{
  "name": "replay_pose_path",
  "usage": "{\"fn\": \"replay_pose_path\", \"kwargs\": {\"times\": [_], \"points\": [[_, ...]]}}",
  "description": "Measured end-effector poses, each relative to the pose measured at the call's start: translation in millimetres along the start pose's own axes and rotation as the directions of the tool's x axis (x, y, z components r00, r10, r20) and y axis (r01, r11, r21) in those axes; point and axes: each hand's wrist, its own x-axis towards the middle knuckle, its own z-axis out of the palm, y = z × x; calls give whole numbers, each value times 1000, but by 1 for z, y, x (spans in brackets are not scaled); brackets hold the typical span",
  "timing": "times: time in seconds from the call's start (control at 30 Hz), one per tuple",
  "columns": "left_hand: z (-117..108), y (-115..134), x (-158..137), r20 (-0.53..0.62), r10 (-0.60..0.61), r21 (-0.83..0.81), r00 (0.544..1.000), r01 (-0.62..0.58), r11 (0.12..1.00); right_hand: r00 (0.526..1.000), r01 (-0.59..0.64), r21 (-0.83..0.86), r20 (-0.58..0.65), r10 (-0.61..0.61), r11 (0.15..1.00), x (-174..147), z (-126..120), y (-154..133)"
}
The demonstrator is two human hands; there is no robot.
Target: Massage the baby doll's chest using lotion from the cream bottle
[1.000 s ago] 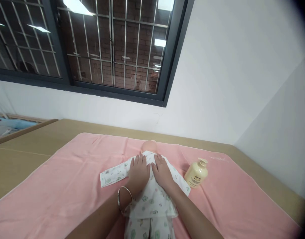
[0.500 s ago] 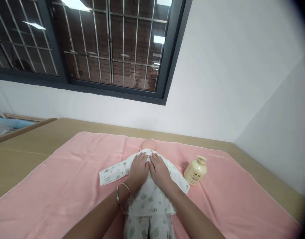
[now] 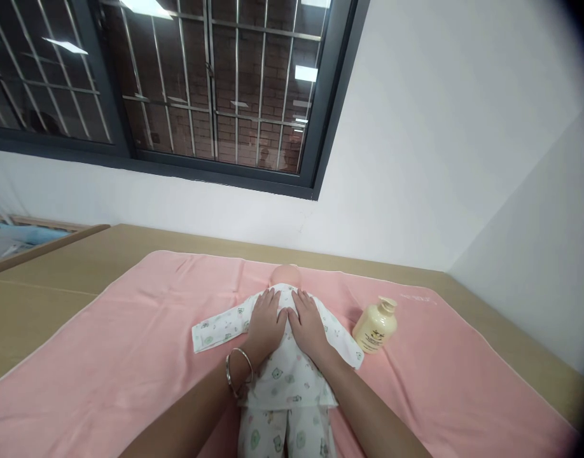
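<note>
A baby doll (image 3: 285,276) lies stretched out on a pink blanket (image 3: 144,356), its head at the far end. It wears a white printed top (image 3: 292,388) with long sleeves spread to both sides, and matching trousers (image 3: 261,436). My left hand (image 3: 267,321) rests flat on the left upper part of the top, fingers extended. Beside it, my right hand (image 3: 308,324) lies flat on the right upper part, thumbs close together at the middle. Both hands are open and hold nothing. A silver bangle (image 3: 228,375) circles my left wrist.
A pale yellow pump bottle (image 3: 375,326) stands on the blanket by the doll's right-hand sleeve. Under the blanket is a wooden surface (image 3: 130,238), bounded by a white wall (image 3: 392,159) and a barred window (image 3: 215,83). Blue items (image 3: 29,235) show at far left.
My fingertips have moved slightly apart, the left hand's toward the left and the right hand's toward the right. Doll and bottle keep their places; the view shifted a little.
</note>
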Motion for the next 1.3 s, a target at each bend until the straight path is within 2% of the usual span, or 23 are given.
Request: {"fn": "replay_pose_path", "kwargs": {"times": [0.9, 1.03, 1.17, 1.3], "points": [[-3, 2, 0, -10, 26, 33, 1000, -25, 999, 1000, 8, 17, -8, -8, 1000, -2, -3, -3], [-6, 3, 0, -53, 72, 47, 996, -69, 997, 1000, -5, -22, -9, 5, 1000, -2, -6, -8], [-15, 11, -2, -124, 176, 95, 976, -165, 982, 1000, 4, -135, -9, -5, 991, -12, -13, -24], [-23, 24, -4, -78, 249, 135, 965, -237, 962, 994, 95, -184, 66, -85, 978, -28, -22, -40]]}}
